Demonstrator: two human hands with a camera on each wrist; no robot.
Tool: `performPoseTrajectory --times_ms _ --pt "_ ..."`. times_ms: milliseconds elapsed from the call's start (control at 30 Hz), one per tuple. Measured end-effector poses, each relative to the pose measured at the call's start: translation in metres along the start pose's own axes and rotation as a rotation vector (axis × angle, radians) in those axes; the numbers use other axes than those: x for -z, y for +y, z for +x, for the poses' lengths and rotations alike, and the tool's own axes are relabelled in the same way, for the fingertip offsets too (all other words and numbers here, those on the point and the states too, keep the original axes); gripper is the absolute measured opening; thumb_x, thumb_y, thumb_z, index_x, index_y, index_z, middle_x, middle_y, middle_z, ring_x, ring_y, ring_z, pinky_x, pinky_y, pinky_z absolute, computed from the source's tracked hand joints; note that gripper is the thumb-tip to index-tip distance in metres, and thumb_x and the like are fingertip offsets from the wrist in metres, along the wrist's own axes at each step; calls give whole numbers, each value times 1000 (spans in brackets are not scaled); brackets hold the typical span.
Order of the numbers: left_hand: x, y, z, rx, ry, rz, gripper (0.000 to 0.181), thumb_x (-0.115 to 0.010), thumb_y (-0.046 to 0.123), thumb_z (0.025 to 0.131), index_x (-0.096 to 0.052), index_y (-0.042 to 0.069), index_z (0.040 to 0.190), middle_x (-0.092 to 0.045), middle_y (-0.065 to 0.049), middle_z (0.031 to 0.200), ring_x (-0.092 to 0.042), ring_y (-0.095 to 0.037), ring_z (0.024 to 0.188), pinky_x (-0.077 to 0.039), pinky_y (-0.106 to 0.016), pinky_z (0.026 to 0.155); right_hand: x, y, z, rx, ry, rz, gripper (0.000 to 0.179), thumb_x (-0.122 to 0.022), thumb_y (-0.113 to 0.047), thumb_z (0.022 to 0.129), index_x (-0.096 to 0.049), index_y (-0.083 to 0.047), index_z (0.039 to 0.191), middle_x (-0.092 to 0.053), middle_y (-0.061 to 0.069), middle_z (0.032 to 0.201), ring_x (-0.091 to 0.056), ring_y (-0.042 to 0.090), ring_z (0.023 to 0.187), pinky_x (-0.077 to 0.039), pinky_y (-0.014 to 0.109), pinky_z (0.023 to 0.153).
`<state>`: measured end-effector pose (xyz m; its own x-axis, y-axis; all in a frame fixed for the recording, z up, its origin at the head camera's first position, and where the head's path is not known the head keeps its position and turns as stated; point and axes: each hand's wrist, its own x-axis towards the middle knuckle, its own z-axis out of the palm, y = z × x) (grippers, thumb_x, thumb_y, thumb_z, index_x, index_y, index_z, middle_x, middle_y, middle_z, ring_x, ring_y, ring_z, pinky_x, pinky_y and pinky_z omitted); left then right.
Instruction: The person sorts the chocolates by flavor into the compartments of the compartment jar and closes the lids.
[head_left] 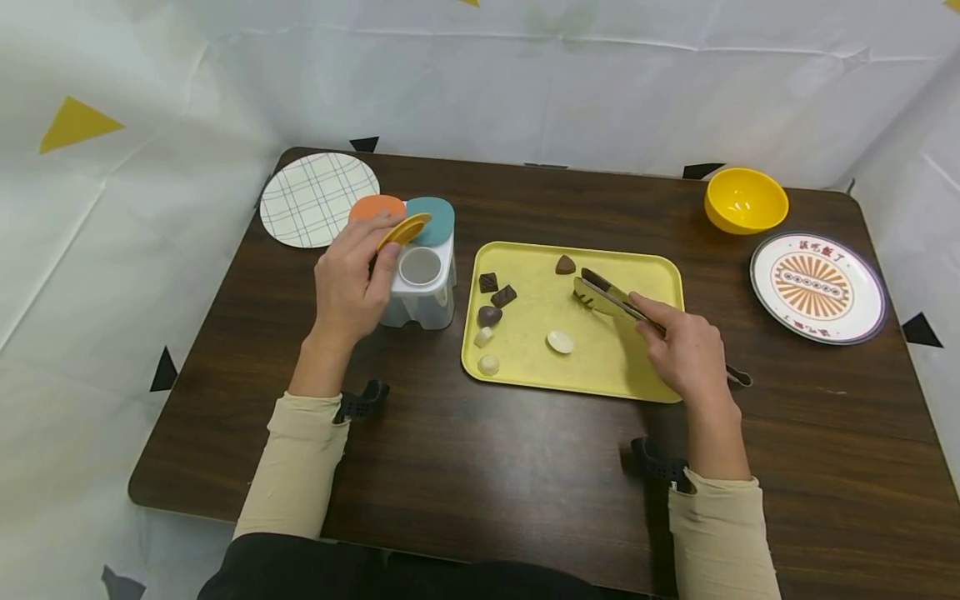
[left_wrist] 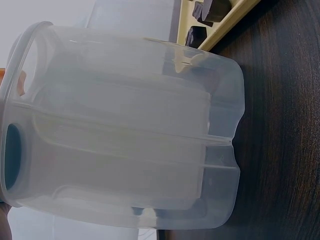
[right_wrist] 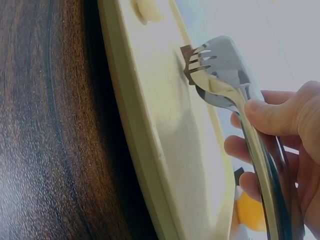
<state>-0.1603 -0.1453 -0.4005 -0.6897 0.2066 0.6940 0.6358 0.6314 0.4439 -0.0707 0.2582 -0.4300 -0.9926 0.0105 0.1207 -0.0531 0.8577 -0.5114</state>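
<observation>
Container (head_left: pixel 435 311) left of tray (head_left: pixel 517 358) part-uncapped; seven chocolates (head_left: pixel 490 316) remain on tray.
I've left hand (head_left: pixel 351 271) pinching yellow lid (head_left: pixel 405 231), right hand (head_left: pixel 686 350) clamped on tongs (right_wrist: pixel 258 155).

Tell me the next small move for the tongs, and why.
Probably ease the tongs onto the brown piece near the tray's far edge and pinch it: the right hand holds them with their tips close by, and the left hand holds the yellow lid up, leaving one opening of the container uncovered.
</observation>
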Motion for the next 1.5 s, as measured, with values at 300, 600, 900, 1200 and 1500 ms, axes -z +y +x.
performPoseTrajectory --times_ms 300,600,900,1200,1500 --pt "0 1 1 2 -1 -1 40 -47 31 99 -74 3 110 -70 -6 117 -60 -23 119 -38 -43 106 4 -7 2 25 42 33 40 -67 -10 92 -65 -17 132 -72 15 103 -42 24 54 -30 38 53" --pt "1 2 1 4 -4 -5 40 -47 31 99 -73 2 110 -69 -7 117 -60 -23 120 -39 -41 105 16 -26 2 129 74 43 41 -68 -10 92 -65 -19 131 -72 9 84 -41 20 51 -31 37 52" --pt "1 1 1 7 2 -13 40 -47 30 99 -74 1 110 -69 -7 118 -60 -23 120 -39 -41 106 23 -57 12 317 97 51 43 -69 -6 90 -66 -16 131 -73 4 92 -36 15 46 -29 35 49" --pt "1 1 1 17 11 -29 38 -50 28 99 -73 2 112 -70 -6 118 -60 -23 120 -38 -47 106 31 -91 25 478 121 78 43 -70 -5 89 -66 -16 130 -69 5 119 -55 16 58 -40 34 56" --pt "2 0 0 8 2 -31 36 -50 27 99 -73 3 113 -69 -5 119 -59 -23 120 -37 -48 106 32 -120 33 572 98 122 43 -70 -5 89 -65 -14 131 -66 2 126 -53 14 55 -38 31 54"
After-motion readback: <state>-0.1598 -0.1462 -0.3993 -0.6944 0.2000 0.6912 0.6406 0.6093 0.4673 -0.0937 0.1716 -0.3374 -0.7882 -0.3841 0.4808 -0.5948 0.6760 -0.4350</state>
